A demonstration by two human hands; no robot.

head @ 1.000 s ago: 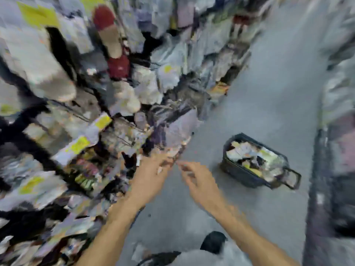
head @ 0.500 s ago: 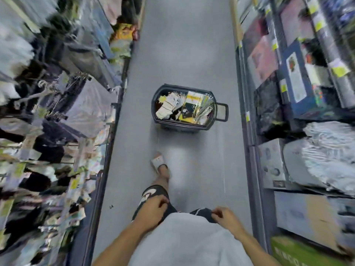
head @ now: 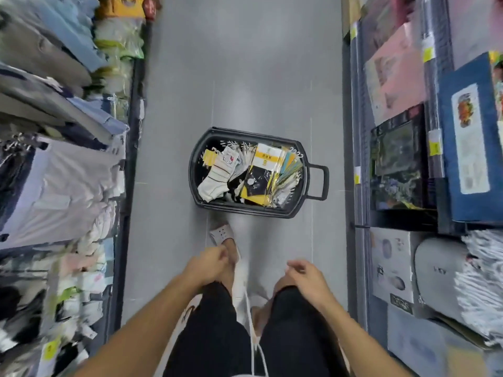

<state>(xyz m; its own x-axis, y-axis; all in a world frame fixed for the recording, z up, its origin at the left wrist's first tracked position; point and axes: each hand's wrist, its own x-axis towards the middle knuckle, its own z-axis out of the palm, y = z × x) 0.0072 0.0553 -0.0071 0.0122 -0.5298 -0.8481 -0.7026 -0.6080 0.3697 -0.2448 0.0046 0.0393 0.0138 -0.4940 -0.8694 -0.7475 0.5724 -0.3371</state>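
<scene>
The person is standing square in the aisle now, having turned away from the hanging rack [head: 68,172] on their left, where both hands were reaching a second ago. The left hand [head: 209,263] and right hand [head: 304,273] are hanging apart over the thighs, fingers loosely curled and, as far as I can see, gripping nothing (half a second back they were resting at the shirt hem). To me that is suggesting the last pack is hung and the next one is about to be fetched. Just past the left hand a white sandal [head: 221,234] is stepping forward. Beyond it the dark basket [head: 246,209] is sitting on the grey floor [head: 245,77], dead ahead and well apart from both hands, its handle [head: 319,182] pointing toward the right-hand shelves [head: 408,159]. Sock packs [head: 261,172] are lying heaped inside it, so I am guessing a bend down is coming.
</scene>
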